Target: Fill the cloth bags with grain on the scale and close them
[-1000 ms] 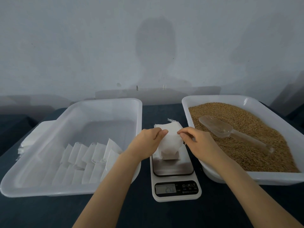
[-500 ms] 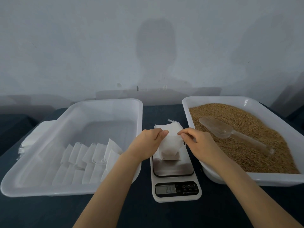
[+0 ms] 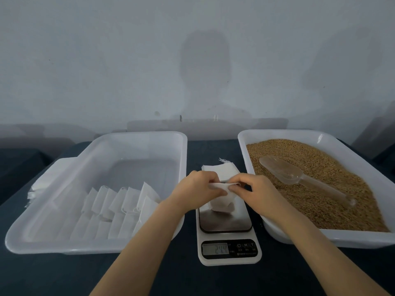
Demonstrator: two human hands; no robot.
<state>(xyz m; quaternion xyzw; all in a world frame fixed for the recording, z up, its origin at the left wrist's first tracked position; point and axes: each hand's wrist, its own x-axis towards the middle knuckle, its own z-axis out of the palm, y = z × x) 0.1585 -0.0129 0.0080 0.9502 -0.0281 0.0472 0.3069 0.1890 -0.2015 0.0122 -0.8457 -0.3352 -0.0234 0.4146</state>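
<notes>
In the middle of the frame, the left hand (image 3: 198, 189) and the right hand (image 3: 255, 191) both pinch the folded top of the cloth bag (image 3: 220, 205), which stands on the scale (image 3: 226, 223). The left tray (image 3: 136, 135) holds rows of white bags (image 3: 116, 199). The right tray (image 3: 282, 132) holds grain (image 3: 333, 201) and a clear scoop (image 3: 284, 169).

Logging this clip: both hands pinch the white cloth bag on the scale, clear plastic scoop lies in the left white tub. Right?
No: the head view shows the clear plastic scoop on the brown grain in the right white tub; the rest holds.
</notes>
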